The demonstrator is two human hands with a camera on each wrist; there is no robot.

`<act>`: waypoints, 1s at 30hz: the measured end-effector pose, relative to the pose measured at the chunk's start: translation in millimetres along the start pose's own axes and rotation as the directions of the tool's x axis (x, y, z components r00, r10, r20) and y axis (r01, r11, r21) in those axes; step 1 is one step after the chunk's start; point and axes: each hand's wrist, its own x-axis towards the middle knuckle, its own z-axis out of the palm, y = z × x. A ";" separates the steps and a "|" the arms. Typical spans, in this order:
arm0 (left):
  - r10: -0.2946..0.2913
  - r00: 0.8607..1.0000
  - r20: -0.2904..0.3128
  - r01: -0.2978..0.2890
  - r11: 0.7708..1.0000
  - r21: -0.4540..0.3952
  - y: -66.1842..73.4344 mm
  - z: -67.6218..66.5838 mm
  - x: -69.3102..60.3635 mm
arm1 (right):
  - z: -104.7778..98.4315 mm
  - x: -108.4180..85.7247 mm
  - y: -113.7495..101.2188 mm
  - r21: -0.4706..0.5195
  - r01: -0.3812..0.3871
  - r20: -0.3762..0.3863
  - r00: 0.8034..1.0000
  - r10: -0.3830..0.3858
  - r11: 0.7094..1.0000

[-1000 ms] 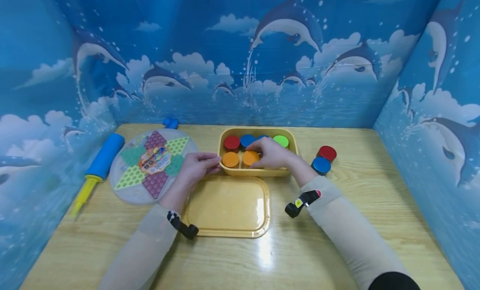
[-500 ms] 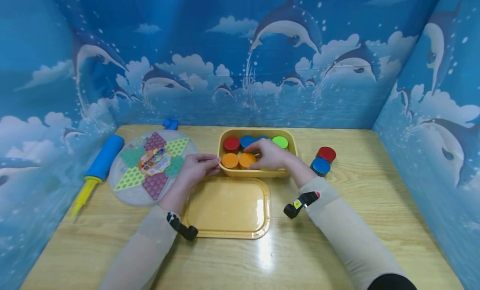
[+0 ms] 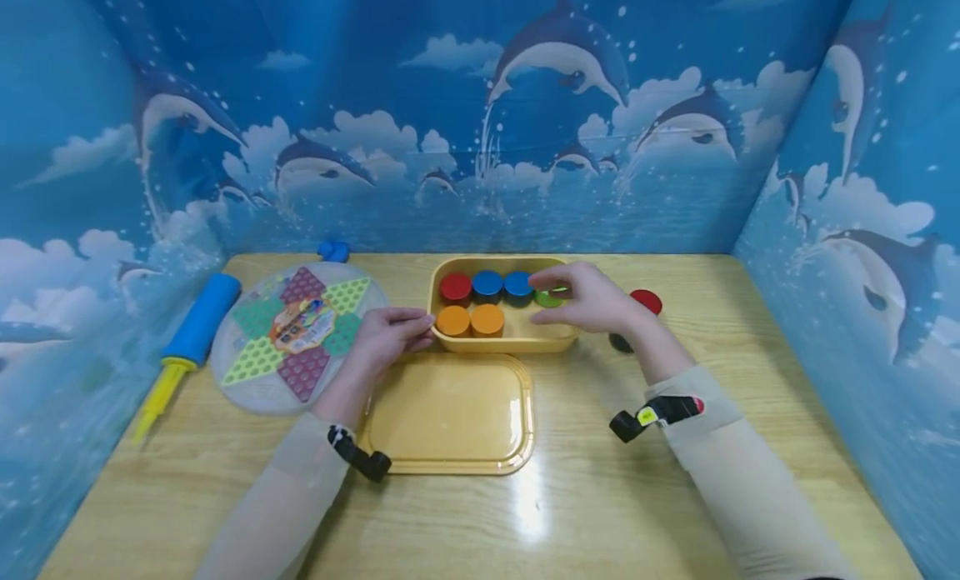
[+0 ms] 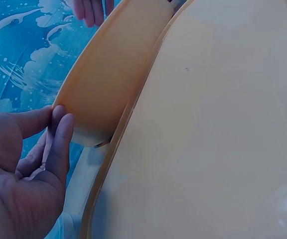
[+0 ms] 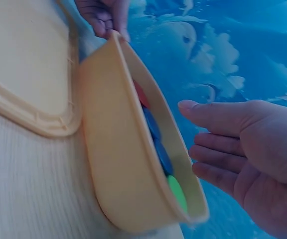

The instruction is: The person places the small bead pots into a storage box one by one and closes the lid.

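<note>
My left hand [image 3: 386,338] pinches the left rim of a yellow plastic box [image 3: 517,345] between thumb and fingers, as the left wrist view also shows. Inside stand round pots with coloured tops: a red pot [image 3: 456,288], two blue pots, one of them this blue pot [image 3: 487,286], a green pot [image 3: 551,297] and two orange pots, including an orange pot [image 3: 487,320]. Over the box's right part hovers my right hand [image 3: 592,301], its fingers loosely extended with nothing between them. It partly covers the green pot.
The box's yellow lid [image 3: 450,413] lies flat in front of it. Right of the box is a red-topped pot [image 3: 647,302], with another mostly hidden by my forearm. Leftward lie a star-patterned game board [image 3: 303,330], a blue-and-yellow hand pump [image 3: 202,317] and a small blue object [image 3: 333,251].
The right-hand orange pot has slid left against the other one. My right hand has let it go and moved right and upward. The left hand stays on the rim.
</note>
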 end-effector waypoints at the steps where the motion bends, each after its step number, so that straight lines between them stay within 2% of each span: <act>1: 0.000 1.000 -0.001 0.000 1.000 0.000 -0.4 -0.4 0.3 | -2.9 -4.8 1.1 -0.004 -0.006 -0.017 1.000 0.006 1.000; 7: 0.000 1.000 -0.003 0.000 1.000 -0.005 -1.7 -1.3 1.3 | -20.5 -35.7 15.2 -0.025 -0.017 -0.115 0.993 0.014 1.000; 13: -0.011 1.000 -0.001 0.011 1.000 -0.005 0.0 -0.9 -0.1 | -37.3 -71.5 34.6 -0.052 -0.106 -0.206 0.974 0.094 0.993; 16: -0.008 1.000 0.002 0.008 1.000 -0.004 0.3 -0.4 0.0 | -42.8 -87.7 43.2 -0.061 -0.123 -0.241 0.965 0.105 0.990; 24: -0.008 1.000 -0.014 0.008 1.000 -0.001 0.2 0.2 -0.1 | -45.3 -116.1 60.1 -0.054 -0.120 -0.291 0.952 0.099 0.991; 30: -0.006 1.000 -0.005 0.006 1.000 -0.001 -0.3 -0.2 0.2 | -39.0 -127.9 75.5 -0.046 -0.184 -0.328 0.931 0.160 0.982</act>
